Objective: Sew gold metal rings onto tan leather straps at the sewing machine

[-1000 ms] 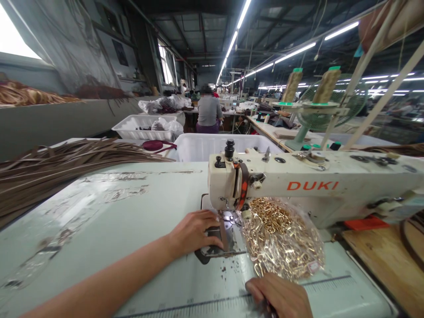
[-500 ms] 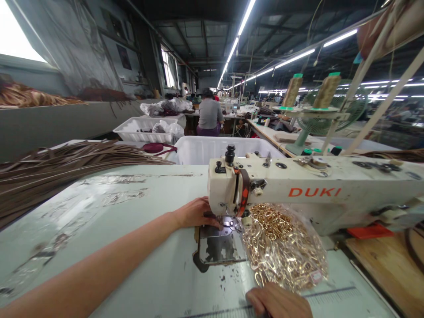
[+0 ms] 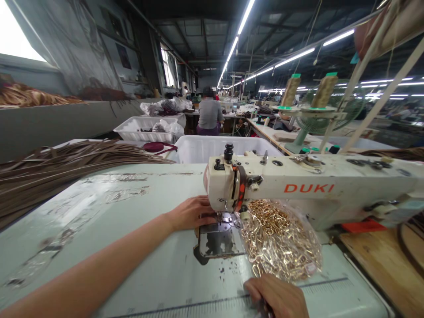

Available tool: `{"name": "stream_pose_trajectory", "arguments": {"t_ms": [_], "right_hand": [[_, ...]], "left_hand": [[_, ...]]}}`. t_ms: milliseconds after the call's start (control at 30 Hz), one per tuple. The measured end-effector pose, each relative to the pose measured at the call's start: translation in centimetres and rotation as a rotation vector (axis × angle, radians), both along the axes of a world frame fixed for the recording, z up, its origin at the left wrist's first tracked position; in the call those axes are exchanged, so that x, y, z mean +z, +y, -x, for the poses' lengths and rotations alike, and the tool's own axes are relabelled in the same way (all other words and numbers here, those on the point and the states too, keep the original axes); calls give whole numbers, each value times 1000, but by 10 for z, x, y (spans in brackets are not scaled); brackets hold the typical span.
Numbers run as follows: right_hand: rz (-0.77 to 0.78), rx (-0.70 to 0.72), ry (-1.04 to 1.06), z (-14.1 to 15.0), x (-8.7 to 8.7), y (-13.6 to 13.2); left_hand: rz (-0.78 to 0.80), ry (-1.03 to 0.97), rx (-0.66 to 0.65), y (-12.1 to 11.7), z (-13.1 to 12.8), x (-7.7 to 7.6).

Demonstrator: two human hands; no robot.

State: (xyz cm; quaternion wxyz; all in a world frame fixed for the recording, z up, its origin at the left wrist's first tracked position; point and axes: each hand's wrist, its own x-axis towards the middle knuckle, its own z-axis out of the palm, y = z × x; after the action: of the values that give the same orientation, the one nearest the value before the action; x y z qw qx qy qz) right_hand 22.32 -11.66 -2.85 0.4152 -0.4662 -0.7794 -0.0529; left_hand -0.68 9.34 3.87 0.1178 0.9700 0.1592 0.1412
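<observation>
My left hand (image 3: 192, 213) rests beside the needle area of a white sewing machine (image 3: 261, 176) marked DUKI. Its thumb points at the presser foot (image 3: 221, 216), and the other fingers pass partly behind the machine head. A dark sliver shows between thumb and fingers; what it is I cannot make out. Near the front edge of the view, my right hand (image 3: 280, 295) is curled closed around something small and dark, mostly hidden by the fingers. Just beyond it lies a clear plastic bag (image 3: 281, 240) full of gold-coloured metal clasps. The metal needle plate (image 3: 220, 243) is worn.
Long brown strips (image 3: 66, 170) lie in a pile at the left. Behind the machine stands a white bin (image 3: 221, 143). Two thread cones (image 3: 323, 92) sit on a stand near a green fan (image 3: 300, 137). Farther off, a person in grey (image 3: 210, 115) sits facing away. A printed ruler (image 3: 185, 308) runs along the front.
My left thumb has drawn back slightly from the presser foot. The right hand stays near the front with its fingers curled. The whole view has shifted a little.
</observation>
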Motion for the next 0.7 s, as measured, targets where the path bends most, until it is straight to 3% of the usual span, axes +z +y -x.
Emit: {"name": "stream_pose_trajectory", "arguments": {"t_ms": [167,400,533,700], "right_hand": [[63,-1,-33,1,6,-4],[59,-40,5,6,8,-4],[35,-11,-7,5,10,-3],[52,-35,2,4,8,-4]], "left_hand": [[-157,93,146,-30,7,-6],[-303,285,343,-66,-9,-9],[-314,334,377,-65,-13,-5],[-224,345,278,-44,-3,10]]}}
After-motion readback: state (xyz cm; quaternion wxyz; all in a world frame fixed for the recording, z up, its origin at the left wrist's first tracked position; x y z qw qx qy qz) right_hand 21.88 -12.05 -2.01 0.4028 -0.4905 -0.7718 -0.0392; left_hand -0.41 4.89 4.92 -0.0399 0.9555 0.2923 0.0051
